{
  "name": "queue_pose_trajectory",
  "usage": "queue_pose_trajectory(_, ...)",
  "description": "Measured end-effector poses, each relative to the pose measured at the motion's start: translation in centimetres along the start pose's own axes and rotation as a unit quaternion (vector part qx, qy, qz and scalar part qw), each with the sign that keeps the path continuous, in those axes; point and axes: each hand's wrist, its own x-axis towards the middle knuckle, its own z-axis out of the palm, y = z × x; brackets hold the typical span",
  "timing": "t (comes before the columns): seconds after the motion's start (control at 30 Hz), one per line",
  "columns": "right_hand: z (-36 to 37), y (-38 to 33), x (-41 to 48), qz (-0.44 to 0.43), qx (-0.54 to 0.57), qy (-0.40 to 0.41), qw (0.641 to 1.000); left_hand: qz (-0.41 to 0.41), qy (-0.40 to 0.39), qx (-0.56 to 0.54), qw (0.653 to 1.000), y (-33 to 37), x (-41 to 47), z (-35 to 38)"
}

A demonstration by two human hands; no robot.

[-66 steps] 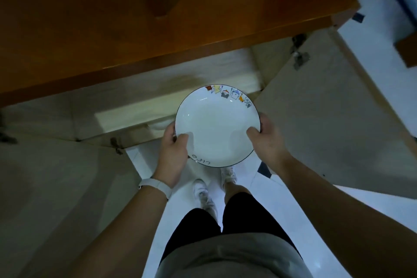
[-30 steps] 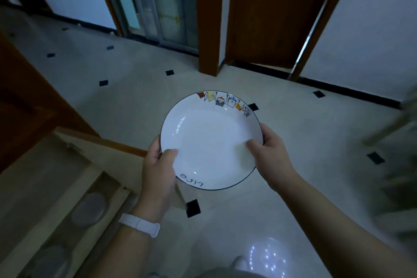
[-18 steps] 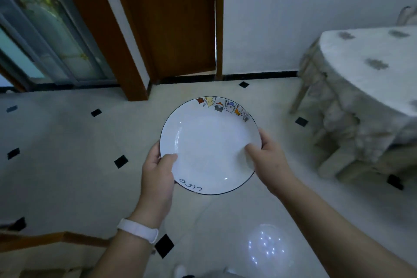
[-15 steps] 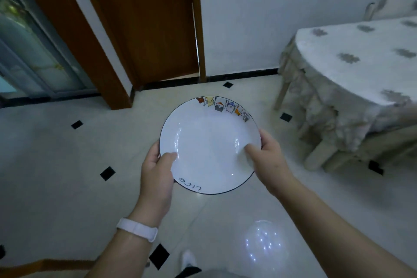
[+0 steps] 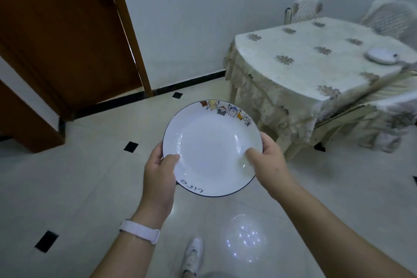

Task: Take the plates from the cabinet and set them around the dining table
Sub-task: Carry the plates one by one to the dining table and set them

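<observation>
I hold a white plate [image 5: 212, 149] with a thin dark rim, small cartoon figures along its far edge and writing near me. My left hand [image 5: 159, 176] grips its left rim, thumb on top. My right hand [image 5: 269, 162] grips the right rim the same way. The plate is level, above the tiled floor. The dining table [image 5: 300, 67], covered in a pale flowered cloth, stands ahead to the right. Another white plate [image 5: 381, 55] lies on the table near its right side.
Two covered chairs [image 5: 304, 9] stand behind the table by the wall, and a third chair [image 5: 383, 119] is at its near right side. A brown wooden door [image 5: 67, 29] is at the left. Pale floor tiles [image 5: 67, 187] with black diamonds stretch ahead.
The view has swung from the cabinet across the floor and door to the dining table, which now fills the right side. Both hands keep the same hold on the plate.
</observation>
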Motion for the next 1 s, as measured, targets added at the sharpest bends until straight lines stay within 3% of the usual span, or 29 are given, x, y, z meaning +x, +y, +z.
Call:
queue_pose_trajectory(0.43, 1.0, -1.4, 4.7, 0.015, 0.018, 0.177, 0.984, -0.05, -0.159, 0.018, 0.986, 1.3, 12.0, 3.7)
queue_pose_trajectory(0.83, -8.9, 0.3, 0.3, 0.054, 0.046, 0.373, 0.925, -0.111, -0.37, 0.075, 0.919, -2.0, 10.3, 16.5)
queue_pose_trajectory(1.0, -13.7, 1.6, -0.7, 0.046, 0.075, 0.416, 0.905, -0.113, -0.411, 0.088, 0.9, -3.7, 8.4, 22.3)
